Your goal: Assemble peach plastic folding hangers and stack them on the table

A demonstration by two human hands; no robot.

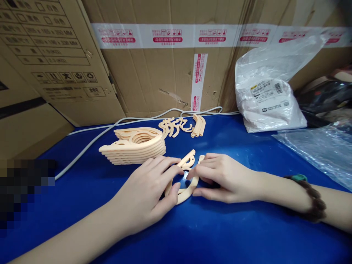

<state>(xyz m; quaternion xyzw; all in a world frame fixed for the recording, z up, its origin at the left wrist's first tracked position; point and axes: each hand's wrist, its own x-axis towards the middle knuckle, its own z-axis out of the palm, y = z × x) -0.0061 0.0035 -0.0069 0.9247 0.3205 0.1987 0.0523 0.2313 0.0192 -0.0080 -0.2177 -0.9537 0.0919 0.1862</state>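
Between my hands is a cream plastic folding clothes hanger (184,197), its curved pieces making a loop just above the blue surface. My left hand (156,183) grips its left side with fingers over the top and the thumb at the lower edge. On the opposite side, my right hand (220,178) pinches the right arm piece between thumb and fingers. Parts of the hanger are hidden under the fingers. Behind my left hand stands a stack of similar cream hangers (134,152). Several loose cream hooks (173,126) and a few short curved bars (198,126) lie farther back.
A blue table surface (220,234) lies beneath everything. Cardboard boxes (154,77) wall the back and left, with a white cable (90,145) running along them. At the back right sit a white plastic parcel bag (271,104) and clear plastic wrap (321,146).
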